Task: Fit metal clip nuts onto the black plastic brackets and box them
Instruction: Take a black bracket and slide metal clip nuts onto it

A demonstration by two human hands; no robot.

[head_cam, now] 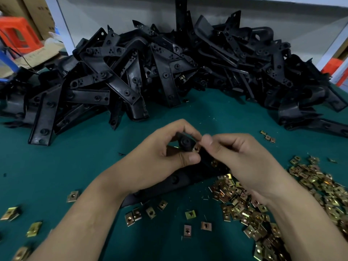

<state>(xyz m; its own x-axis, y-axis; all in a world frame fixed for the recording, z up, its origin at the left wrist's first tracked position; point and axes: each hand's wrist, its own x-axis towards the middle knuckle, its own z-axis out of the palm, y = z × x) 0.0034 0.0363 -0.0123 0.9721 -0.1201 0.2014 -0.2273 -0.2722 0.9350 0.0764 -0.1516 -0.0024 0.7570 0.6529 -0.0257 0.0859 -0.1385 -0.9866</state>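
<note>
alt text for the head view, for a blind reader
Left hand grips a black bracket while the right hand pinches a clip nut at its end. Loose clip nuts litter the green table; a bracket pile sits behind.

A dark teal cover lies over the table (56, 162). At twelve o'clock a pale grey wall (122, 14) stands behind it, dimly lit. A white post (63, 29) rises at eleven o'clock and a second white post (337, 42) at two. At ten o'clock are brown cardboard boxes (37, 12), an orange-red plastic stool (18, 34) and a flattened cardboard sheet (39, 51).
</note>
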